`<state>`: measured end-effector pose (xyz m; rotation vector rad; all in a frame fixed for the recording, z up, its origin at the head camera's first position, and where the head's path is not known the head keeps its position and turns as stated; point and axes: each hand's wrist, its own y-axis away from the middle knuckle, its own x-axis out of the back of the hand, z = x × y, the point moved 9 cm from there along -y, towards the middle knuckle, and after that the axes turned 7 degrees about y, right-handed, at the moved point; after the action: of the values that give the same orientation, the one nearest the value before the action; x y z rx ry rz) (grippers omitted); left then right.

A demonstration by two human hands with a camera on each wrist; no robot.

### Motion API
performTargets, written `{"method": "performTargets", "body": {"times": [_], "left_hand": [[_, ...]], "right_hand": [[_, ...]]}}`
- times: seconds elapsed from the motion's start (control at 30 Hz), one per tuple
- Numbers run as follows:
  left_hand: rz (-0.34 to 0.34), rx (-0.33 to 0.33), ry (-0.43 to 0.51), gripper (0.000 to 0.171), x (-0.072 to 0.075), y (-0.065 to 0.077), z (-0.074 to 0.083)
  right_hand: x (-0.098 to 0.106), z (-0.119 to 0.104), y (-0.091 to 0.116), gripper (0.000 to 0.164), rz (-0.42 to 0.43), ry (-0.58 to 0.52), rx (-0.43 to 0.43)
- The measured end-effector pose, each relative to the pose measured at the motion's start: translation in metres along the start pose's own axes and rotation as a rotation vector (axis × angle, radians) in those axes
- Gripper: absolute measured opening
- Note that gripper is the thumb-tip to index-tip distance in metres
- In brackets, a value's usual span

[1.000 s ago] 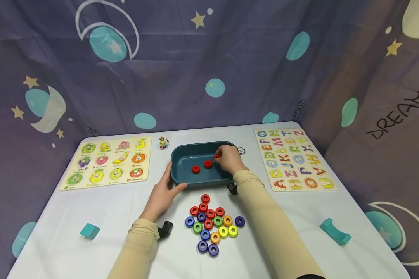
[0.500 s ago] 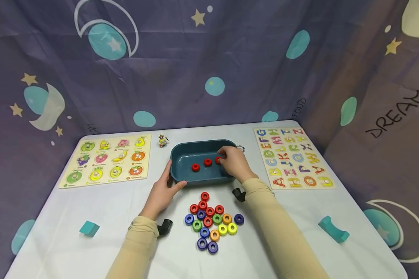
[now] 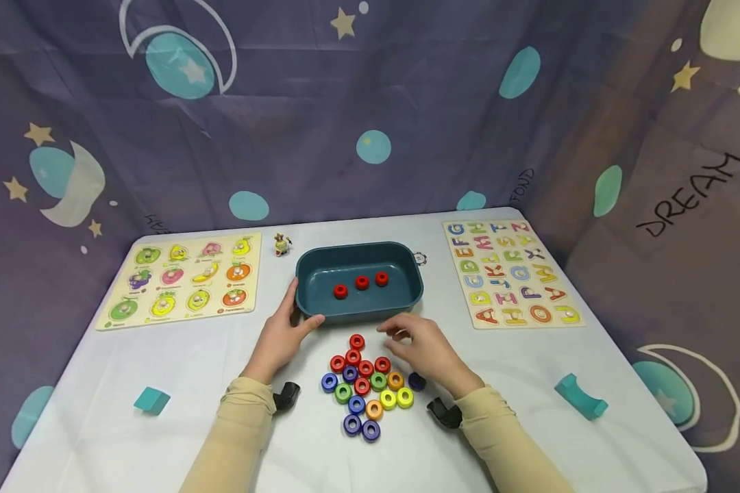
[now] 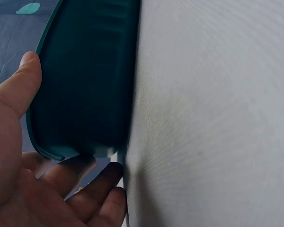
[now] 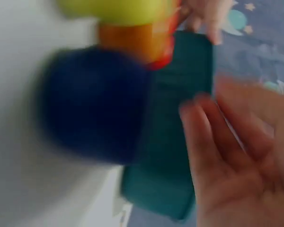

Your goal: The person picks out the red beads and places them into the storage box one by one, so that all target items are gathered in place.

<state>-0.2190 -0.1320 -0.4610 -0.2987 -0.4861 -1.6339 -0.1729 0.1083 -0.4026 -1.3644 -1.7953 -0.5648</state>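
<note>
A dark teal rectangular tray stands at the middle of the table with three red rings lying in a row inside. My left hand holds its near left corner, thumb along one wall and fingers curled at the end. My right hand hovers between the tray and a loose cluster of coloured rings, fingers loosely bent with nothing in them. A dark blue ring lies just below that hand and appears large and blurred in the right wrist view.
A fruit puzzle board lies at the left and a letter puzzle board at the right. A small figurine stands behind the tray. Teal blocks rest on both sides, a small one and an arched one.
My right hand has let go of a red ring inside the tray and moved back toward the ring cluster. My left hand stays at the tray's corner.
</note>
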Motion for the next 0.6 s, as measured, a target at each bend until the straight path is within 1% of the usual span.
{"method": "performTargets", "body": {"times": [0.1, 0.17, 0.2, 0.27, 0.37, 0.5, 0.6], "left_hand": [[-0.004, -0.001, 0.001, 0.093, -0.001, 0.0, 0.0], [-0.004, 0.001, 0.003, 0.093, 0.0, 0.0, 0.0], [-0.003, 0.001, 0.005, 0.092, 0.0, 0.0, -0.001], [-0.003, 0.0, 0.006, 0.092, 0.0, 0.0, -0.001], [-0.004, -0.002, 0.003, 0.093, 0.0, 0.0, -0.001], [-0.001, -0.006, -0.006, 0.093, 0.001, 0.0, 0.0], [0.001, -0.009, -0.011, 0.092, 0.001, 0.0, -0.001]], "right_hand": [[-0.023, 0.01, 0.01, 0.024, -0.181, -0.037, -0.026], [-0.033, 0.014, 0.014, 0.025, -0.26, -0.047, -0.031], [-0.035, 0.015, 0.015, 0.025, -0.28, -0.051, -0.034], [-0.037, 0.016, 0.016, 0.025, -0.297, -0.049, -0.037], [-0.039, 0.019, 0.016, 0.024, -0.294, -0.044, -0.067], [-0.038, 0.022, 0.015, 0.019, -0.262, -0.032, -0.111], [-0.033, 0.023, 0.012, 0.017, -0.22, -0.047, -0.141]]}}
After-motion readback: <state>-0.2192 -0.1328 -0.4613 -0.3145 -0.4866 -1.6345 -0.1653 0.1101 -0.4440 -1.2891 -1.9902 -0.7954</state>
